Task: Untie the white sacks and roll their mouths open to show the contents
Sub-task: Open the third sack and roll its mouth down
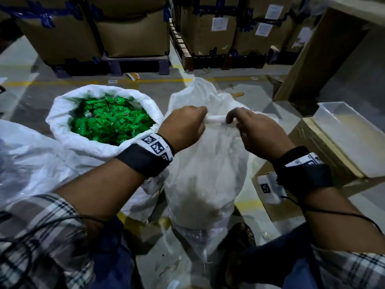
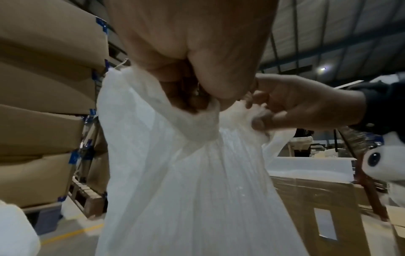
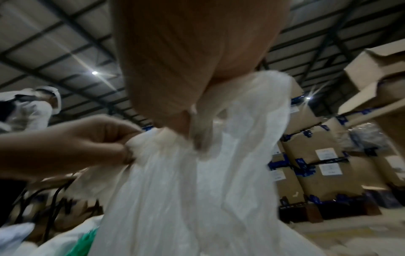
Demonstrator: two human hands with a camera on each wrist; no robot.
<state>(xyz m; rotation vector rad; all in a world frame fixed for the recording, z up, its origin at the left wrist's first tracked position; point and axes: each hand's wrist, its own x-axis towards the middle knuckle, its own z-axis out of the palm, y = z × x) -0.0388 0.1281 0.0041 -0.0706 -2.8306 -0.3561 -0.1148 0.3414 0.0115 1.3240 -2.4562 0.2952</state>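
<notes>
Standing on the floor (image 1: pixel 270 84), between the feet: tied sack (image 1: pixel 206 176), white, neck bunched and wound with a white tie (image 1: pixel 215 119). Above the tie, loose mouth (image 1: pixel 200 88) sticking up.

Left hand (image 1: pixel 184 127) clenched on the left end of the tie, fingers curled round the twisted strip. Right hand (image 1: pixel 258 135) pinching the right end, fingertips and thumb closed on it, the strip stretched level between the two. Both at the neck, close together but not touching.

From the left wrist: left hand (image 2: pixel 197 69) gripping gathered cloth, right hand (image 2: pixel 295 105) nipping the knot beside it, sack (image 2: pixel 197 190) hanging in pleats below. From the right wrist, blurred: right hand (image 3: pixel 186 78) over the neck, left hand (image 3: pixel 87 143) pinching a wad of cloth, sack (image 3: pixel 197 199) below.

Just left of the tied sack, touching it: open sack (image 1: pixel 62 113), rim rolled down, full of green packets (image 1: pixel 110 122). Further left, another white sack (image 1: pixel 25 159). To the right, a carton (image 1: pixel 325 147) with a clear tub (image 1: pixel 345 122) on top. Behind, stacked cartons (image 1: pixel 133 30) on pallets, blue tape at the corners.
</notes>
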